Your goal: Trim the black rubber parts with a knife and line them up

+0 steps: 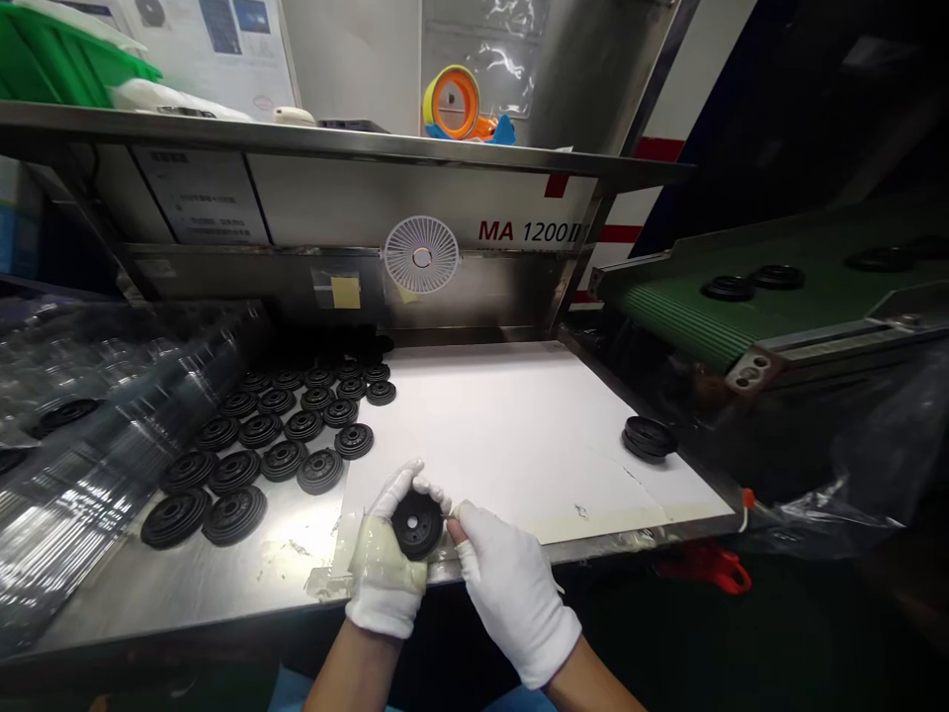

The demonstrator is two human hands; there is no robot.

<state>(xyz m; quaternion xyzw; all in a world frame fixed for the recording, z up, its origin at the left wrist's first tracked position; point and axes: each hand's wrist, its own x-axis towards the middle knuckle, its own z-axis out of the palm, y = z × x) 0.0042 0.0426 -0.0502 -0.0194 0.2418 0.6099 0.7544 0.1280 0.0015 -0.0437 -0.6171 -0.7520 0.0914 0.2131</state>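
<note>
Gloved in white, my left hand (386,564) grips a round black ribbed disc (417,524) with a small hole in its middle, above the front edge of the table. My right hand (511,583), also gloved, has its fingers pinched together at the disc's right rim. One bare fingertip pokes out of that glove. What the right fingers hold, if anything, is hidden. Rows of similar black discs (284,460) lie on the metal tabletop (244,583) to the left. A few more discs (648,437) are stacked at the right edge of the white sheet (481,425).
Clear plastic trays (148,445) stand at the left. On the right, a green conveyor belt (689,311) carries several black discs. A metal shelf (333,143) spans the back, with tape rolls (454,102) on it and a small white fan (421,255) below.
</note>
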